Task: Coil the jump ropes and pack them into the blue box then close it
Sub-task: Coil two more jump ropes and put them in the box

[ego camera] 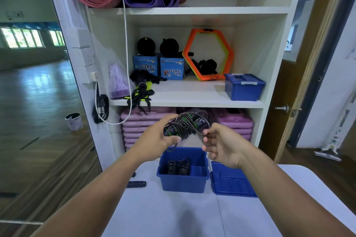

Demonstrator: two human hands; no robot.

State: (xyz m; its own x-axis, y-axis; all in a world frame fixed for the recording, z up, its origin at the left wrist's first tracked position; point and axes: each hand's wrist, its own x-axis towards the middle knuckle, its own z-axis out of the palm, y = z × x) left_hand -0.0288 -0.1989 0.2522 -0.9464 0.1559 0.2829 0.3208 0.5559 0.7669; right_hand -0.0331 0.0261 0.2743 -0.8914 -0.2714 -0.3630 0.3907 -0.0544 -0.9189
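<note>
Coiling seems nearly done: above the open blue box (183, 184) the jump rope (185, 124) is gripped by the left hand (156, 140), its loose loop pinched by the right hand (223, 146); tucking is needed next.

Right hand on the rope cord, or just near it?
Touching. Head view: the right hand pinches the loose loop of the jump rope, whose bundle the left hand grips.

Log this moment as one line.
left hand grips coiled rope | right hand pinches it | box open, packed rope inside
</note>
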